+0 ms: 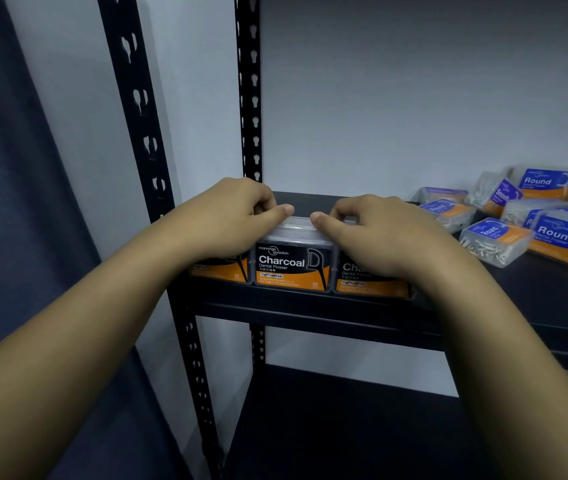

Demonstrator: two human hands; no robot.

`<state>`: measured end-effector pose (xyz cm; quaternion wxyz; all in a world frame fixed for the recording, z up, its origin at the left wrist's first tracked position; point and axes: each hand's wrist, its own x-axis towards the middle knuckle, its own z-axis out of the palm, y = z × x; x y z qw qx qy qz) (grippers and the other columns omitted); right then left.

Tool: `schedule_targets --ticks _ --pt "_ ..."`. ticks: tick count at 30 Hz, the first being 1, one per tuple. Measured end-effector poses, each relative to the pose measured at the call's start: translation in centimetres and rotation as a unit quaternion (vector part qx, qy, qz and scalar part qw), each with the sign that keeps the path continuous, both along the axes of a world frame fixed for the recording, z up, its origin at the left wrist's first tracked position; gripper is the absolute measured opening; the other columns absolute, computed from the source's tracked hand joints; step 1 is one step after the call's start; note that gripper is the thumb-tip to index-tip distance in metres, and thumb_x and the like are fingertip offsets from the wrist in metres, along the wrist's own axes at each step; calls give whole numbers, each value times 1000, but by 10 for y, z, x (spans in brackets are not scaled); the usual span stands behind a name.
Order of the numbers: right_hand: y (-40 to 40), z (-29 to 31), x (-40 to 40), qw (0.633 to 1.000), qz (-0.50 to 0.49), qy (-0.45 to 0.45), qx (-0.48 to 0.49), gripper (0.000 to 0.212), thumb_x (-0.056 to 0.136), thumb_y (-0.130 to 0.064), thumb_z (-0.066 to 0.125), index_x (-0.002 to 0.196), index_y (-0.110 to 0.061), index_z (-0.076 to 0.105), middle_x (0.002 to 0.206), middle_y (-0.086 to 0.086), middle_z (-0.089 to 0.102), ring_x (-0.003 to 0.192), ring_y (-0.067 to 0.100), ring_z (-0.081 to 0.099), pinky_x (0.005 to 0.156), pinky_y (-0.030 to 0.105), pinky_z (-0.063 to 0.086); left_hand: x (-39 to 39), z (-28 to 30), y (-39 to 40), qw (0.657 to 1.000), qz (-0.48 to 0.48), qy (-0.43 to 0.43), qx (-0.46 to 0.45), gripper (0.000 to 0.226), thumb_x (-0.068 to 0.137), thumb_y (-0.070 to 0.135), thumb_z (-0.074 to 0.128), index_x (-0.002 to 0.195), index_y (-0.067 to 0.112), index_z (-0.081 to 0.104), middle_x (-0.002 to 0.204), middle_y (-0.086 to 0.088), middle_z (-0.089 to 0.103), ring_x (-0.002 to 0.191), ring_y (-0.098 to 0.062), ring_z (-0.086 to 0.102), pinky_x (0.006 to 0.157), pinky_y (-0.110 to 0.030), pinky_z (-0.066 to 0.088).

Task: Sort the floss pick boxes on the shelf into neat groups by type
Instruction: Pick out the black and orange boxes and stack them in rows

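Three black-and-orange Charcoal boxes (pixel 293 268) stand side by side

Wall: plain pale grey-white painted wall (pixel 396 98) behind the rack, smooth and unmarked, dimmer toward the top right.
Curtain: dark navy fabric curtain (pixel 15 202) hanging in folds along the left edge.
Uprights: two black perforated metal uprights (pixel 248 84) with keyhole slots, one nearer and leaning left in the wide-angle view, one at the back corner.
Shelf: dark matt metal shelf (pixel 310 308) with a front lip.
Lower shelf: second dark metal shelf board (pixel 327 427) below, in shadow.
Light: soft, even, indoor.
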<state>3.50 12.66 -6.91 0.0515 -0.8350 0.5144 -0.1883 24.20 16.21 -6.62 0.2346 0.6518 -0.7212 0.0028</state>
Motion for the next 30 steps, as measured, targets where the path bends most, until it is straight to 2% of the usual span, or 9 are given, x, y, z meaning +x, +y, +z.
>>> schedule_targets --ticks 4,7,11,16,26,30 --pt "2 0 0 1000 -2 1 -2 46 97 -70 36 102 -35 67 98 -5 60 96 22 56 74 35 39 -1 -3 0 1000 0 11 -5 42 101 53 45 98 19 69 82 0 66 70 -10 57 56 -26 36" --pt "2 -1 1 1000 -5 1 -4 46 97 -70 37 100 -34 67 96 -4 61 96 23 57 74 35 40 -3 -6 0 999 -3 30 -14 44 102 54 43 94 18 68 77 0 64 68 -11 57 57 -29 35" --pt "3 -2 1 1000 -12 -7 -5 49 95 -71 39 99 -32 68 101 -2 65 100 25 61 74 35 41 -4 -9 0 999 2 21 -31 46 103 54 40 85 18 64 70 2 58 65 -11 53 57 -31 33" --pt "3 -2 2 1000 -15 -7 -3 49 95 -71 39 91 -31 66 99 -1 65 98 25 61 72 35 40 -5 -12 0 999 5 2 -47 52 104 54 35 84 14 62 72 -3 61 66 -17 56 57 -33 36" --pt "2 -2 2 1000 -13 -6 -2 49 95 -71 39 86 -30 63 93 -3 65 94 24 61 69 35 39 -4 -16 -2 998 18 -8 -64 51 103 59 30 81 23 59 76 1 62 71 -20 59 63 -37 45" --pt "2 -2 2 1000 -10 -9 1 49 95 -71 39 88 -30 65 97 -3 67 96 24 63 71 35 43 -5 -17 -3 997 18 -4 -75 48 104 54 32 69 27 49 70 2 58 66 -16 55 59 -34 37"
